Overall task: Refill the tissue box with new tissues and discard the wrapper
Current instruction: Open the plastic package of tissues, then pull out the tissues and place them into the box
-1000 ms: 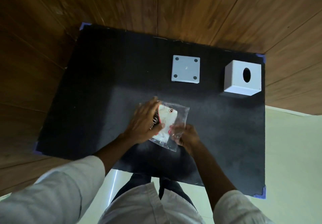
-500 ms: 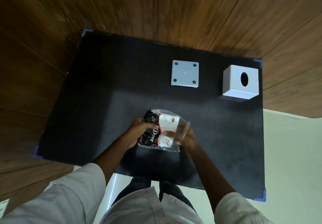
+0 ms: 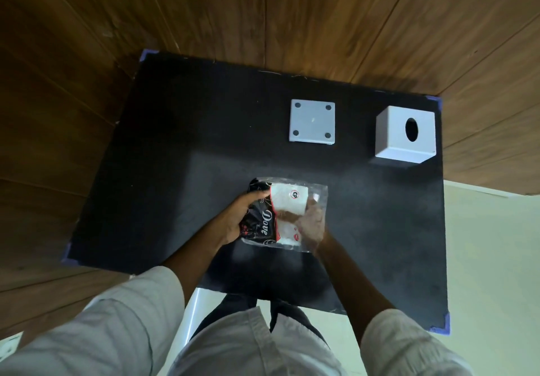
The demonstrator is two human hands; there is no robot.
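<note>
The right hand is blurred behind the clear wrapper; the left hand's fingertips hide under the pack.

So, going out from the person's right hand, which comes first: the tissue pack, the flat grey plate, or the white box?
1. tissue pack, held in the right hand
2. flat grey plate, beyond, slightly left
3. white box, far right corner

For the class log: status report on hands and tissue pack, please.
Left hand and right hand both grip tissue pack. Wrapper on. Box empty, base off. Nothing blocking.
</note>
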